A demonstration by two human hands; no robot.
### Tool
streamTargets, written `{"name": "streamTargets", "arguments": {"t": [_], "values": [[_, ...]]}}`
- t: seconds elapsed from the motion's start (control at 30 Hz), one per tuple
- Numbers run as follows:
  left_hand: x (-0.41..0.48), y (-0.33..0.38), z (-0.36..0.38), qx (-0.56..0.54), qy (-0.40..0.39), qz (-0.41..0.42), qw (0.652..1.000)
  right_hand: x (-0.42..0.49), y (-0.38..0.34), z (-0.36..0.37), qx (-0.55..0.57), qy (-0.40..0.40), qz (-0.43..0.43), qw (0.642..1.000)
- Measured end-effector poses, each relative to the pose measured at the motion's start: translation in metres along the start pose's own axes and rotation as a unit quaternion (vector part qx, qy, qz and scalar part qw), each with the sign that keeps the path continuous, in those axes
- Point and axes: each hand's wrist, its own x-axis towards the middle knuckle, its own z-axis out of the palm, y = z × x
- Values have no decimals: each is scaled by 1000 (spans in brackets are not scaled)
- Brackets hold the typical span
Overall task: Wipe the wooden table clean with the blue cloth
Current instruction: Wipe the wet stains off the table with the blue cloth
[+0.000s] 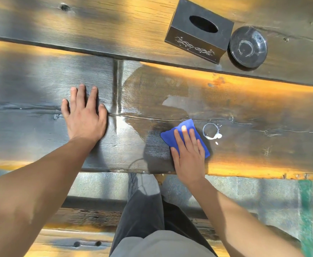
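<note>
The wooden table (pixel 40 86) is made of dark, worn planks and fills the upper part of the view. A folded blue cloth (pixel 186 126) lies on it near the front edge. My right hand (pixel 188 154) presses flat on the cloth with the fingers stretched out. Just right of the cloth is a white ring-shaped stain (pixel 211 131) with a few white drops. A damp, darker patch (pixel 152 89) spreads beyond the cloth. My left hand (pixel 84 114) rests flat on the bare wood to the left, fingers spread, holding nothing.
A dark tissue box (pixel 198 32) with a pale vine pattern stands at the back right. Beside it is a round dark dish (pixel 248 46) with white marks. A gap runs between the planks. Below the table edge are my legs and a wooden bench (pixel 68 238).
</note>
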Motion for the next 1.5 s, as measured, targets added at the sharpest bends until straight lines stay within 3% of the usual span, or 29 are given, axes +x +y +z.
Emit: {"name": "streamTargets", "arguments": {"t": [0.13,0.27,0.37,0.53,0.6,0.73,0.83,0.97,1.13,1.5], "values": [[0,0,1,1,6,3,1000,-9,18,-16,138,-3,13,990],[0,0,2,-2,6,-4,1000,-13,18,-47,353,27,126,926],[0,0,-1,-8,-6,-8,1000,-5,20,-78,405,88,178,892],[1,27,-10,-83,-20,-74,994,66,39,-104,333,148,179,914],[-10,62,-9,-110,-22,-63,992,107,48,-102,304,150,151,929],[-41,139,13,-103,-96,59,988,178,61,-90,223,36,82,971],[-55,164,35,-25,-124,101,987,197,62,-76,157,-46,50,985],[-57,163,47,16,-95,105,990,192,68,-65,89,-54,28,994],[-60,168,48,28,-93,97,991,184,68,-59,92,-55,34,994],[-59,170,45,27,-111,84,990,82,75,-34,-3,-6,29,1000]]}}
